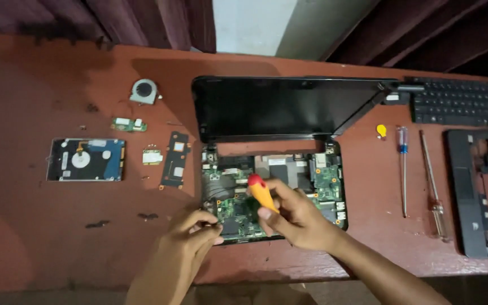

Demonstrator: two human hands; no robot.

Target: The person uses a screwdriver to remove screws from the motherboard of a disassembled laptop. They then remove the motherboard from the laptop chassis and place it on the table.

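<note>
The right hand (297,220) grips a yellow red-capped plastic screwdriver (262,192), its tip hidden; the left hand (190,234) pinches something unseen over the green laptop motherboard (238,206).

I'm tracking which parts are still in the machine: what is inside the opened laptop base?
Inside the laptop base lies a green circuit board with small parts and a bare patch. Both hands, the right hand holding a screwdriver, cover its front.

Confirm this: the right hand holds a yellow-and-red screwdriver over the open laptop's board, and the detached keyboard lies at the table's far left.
Not quite. The head view shows the right hand holding the yellow-and-red screwdriver over the open laptop's board, but the detached keyboard lies at the table's far right, not left.
</note>
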